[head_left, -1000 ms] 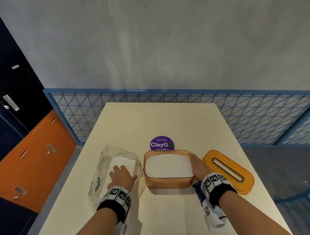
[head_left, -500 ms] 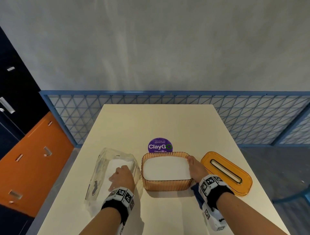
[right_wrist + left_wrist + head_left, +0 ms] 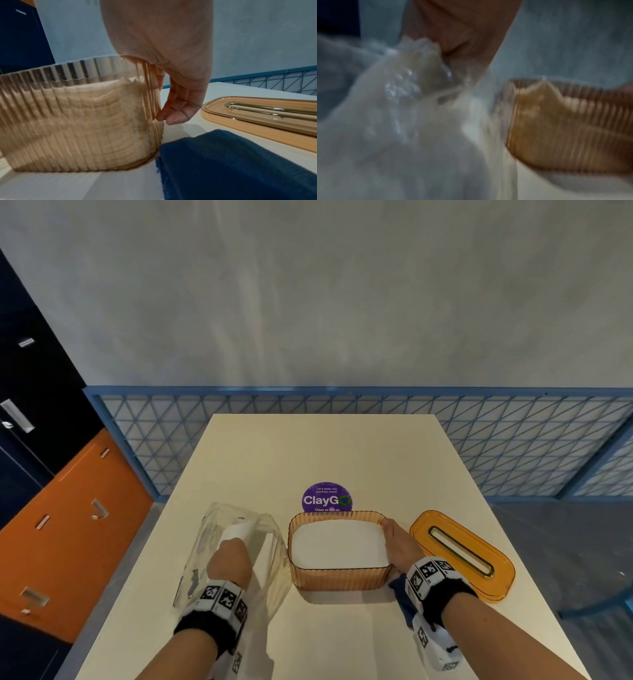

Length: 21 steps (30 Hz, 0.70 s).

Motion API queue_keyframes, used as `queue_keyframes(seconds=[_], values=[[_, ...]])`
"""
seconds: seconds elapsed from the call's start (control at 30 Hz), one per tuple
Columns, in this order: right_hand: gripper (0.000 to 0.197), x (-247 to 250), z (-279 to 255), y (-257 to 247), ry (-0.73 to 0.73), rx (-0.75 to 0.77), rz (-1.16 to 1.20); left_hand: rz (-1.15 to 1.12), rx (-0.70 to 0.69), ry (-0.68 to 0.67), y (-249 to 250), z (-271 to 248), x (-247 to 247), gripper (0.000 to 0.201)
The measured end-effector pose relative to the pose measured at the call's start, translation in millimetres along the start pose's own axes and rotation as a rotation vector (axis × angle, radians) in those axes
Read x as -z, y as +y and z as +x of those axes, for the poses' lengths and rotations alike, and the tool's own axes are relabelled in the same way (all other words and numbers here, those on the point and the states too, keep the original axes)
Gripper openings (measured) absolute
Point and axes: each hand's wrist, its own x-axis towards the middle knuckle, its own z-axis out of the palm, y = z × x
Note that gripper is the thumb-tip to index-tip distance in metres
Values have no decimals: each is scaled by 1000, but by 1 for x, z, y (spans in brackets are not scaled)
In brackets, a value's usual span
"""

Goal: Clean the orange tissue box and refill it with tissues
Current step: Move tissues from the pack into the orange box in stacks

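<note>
The orange ribbed tissue box (image 3: 337,578) stands open near the table's front, filled with a white tissue stack (image 3: 339,546). My right hand (image 3: 399,542) holds its right end, fingers (image 3: 176,112) lying down the outer wall of the box (image 3: 77,115) and the thumb over the rim. To its left lies a clear plastic tissue bag (image 3: 267,546). My left hand (image 3: 229,559) reaches into it and grips white tissues (image 3: 239,530). The left wrist view is blurred, showing the hand (image 3: 462,33), the crinkled bag (image 3: 393,108) and the box (image 3: 573,128).
The orange lid (image 3: 462,554) with a slot lies flat to the right of the box, also seen as lid (image 3: 265,112). A blue cloth (image 3: 231,162) lies under my right wrist. A purple sticker (image 3: 327,498) sits behind the box. A blue mesh fence (image 3: 513,440) borders the table.
My left hand has pushed further into the plastic bag and a white tissue edge now stands up at its fingertips. The right hand stays on the box's end.
</note>
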Motion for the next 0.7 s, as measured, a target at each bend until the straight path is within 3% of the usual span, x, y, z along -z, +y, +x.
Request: queue_keyframes(seconds=[0.1,0.17,0.23,0.27,0.33,0.4,0.47,0.6,0.7], values=[[43,6,-7,-6,-34,39,-209,-146,0,143,-6,-17,31,23],[44,15,-17,-23,61,129,-337,-178,-60,275,-5,-34,47,19],[37,24,-38,-52,163,239,-112,-216,-144,417,2,-53,59,17],[34,28,-47,-68,143,289,48,-243,-192,482,8,-61,65,16],[43,34,-67,-101,-83,270,351,-264,-310,570,23,-75,71,22],[59,41,-84,-125,-355,188,579,-258,-446,576,38,-84,70,35],[58,50,-95,-139,-490,165,696,-244,-585,564,49,-88,63,47],[22,63,-94,-136,-390,280,632,-237,-770,536,59,-87,47,66],[31,72,-86,-119,-264,368,523,-308,-828,431,56,-85,39,55]])
